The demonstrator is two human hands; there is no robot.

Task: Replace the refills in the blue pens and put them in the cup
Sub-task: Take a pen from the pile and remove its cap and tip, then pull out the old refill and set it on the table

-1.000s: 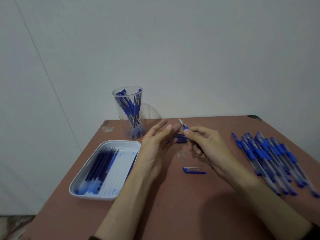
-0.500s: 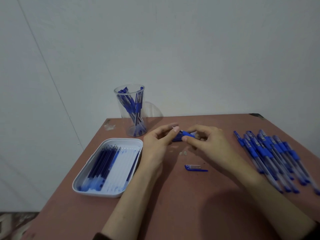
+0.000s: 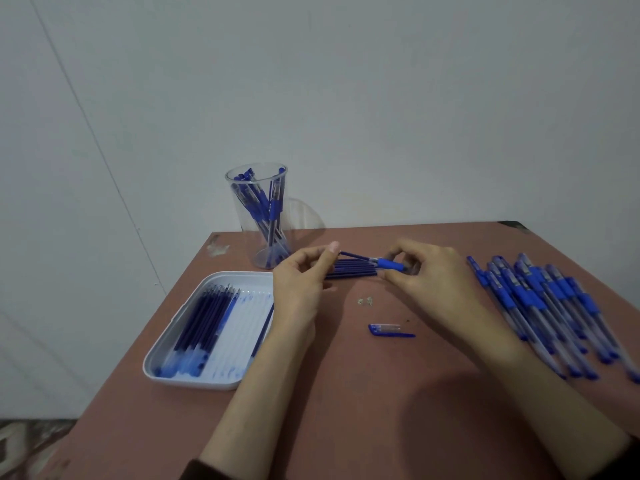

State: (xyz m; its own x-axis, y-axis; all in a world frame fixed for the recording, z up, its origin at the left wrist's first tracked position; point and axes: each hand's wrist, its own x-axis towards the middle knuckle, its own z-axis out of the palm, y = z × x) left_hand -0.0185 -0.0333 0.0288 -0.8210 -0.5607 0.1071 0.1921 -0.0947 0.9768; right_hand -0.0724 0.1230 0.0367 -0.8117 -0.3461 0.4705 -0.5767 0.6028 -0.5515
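Hands could pass over bare table (image 3: 346, 410) between tray (image 3: 162, 344) and pen pile (image 3: 540, 299), around cap (image 3: 388, 330).

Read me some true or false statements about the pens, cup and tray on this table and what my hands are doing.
The clear cup holds blue pens. True.
The white tray lies right of the right hand. False: it lies left of the left hand.
The right hand grips a pen. True.
The left hand lies open and flat. False: its fingers pinch the refill sticking out of that pen.
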